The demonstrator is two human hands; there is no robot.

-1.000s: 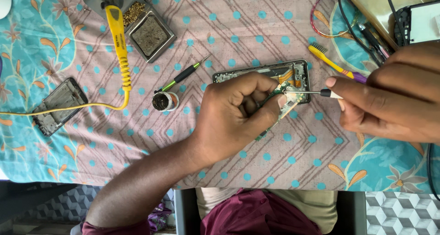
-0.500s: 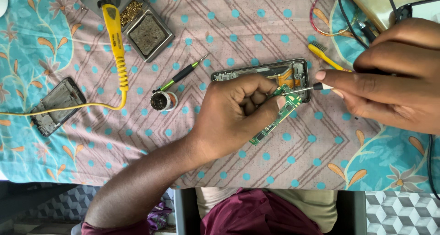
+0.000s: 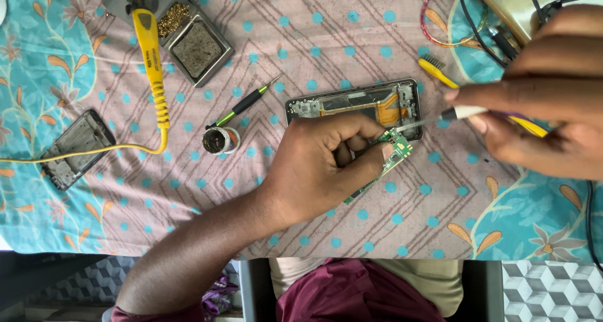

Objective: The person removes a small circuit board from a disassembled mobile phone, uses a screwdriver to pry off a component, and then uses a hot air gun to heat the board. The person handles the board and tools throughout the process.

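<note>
Fingers (image 3: 352, 147) of my left hand (image 3: 320, 168) are curled tight, pinching a narrow green circuit board (image 3: 386, 162). Board's long axis runs on a slant, upper end toward the top right, lower end toward the bottom left, poking out below my knuckles. It sits just in front of the opened phone frame (image 3: 355, 105), whose long axis lies left to right across the surface (image 3: 326, 39).

My right hand (image 3: 540, 102) comes in from the right, fingers closed around a slim tool with a white tip (image 3: 461, 113). Its thin metal point runs leftward, ending at the board's upper end, just beside the frame's right edge.

Left of my hand: small round tin (image 3: 220, 140), green-handled screwdriver (image 3: 245, 102) pointing up-right, yellow soldering iron (image 3: 151, 64) upright in its stand (image 3: 188, 42). Second phone frame (image 3: 75, 149) lies well apart at far left. Yellow brush (image 3: 440, 70) near the top right.
</note>
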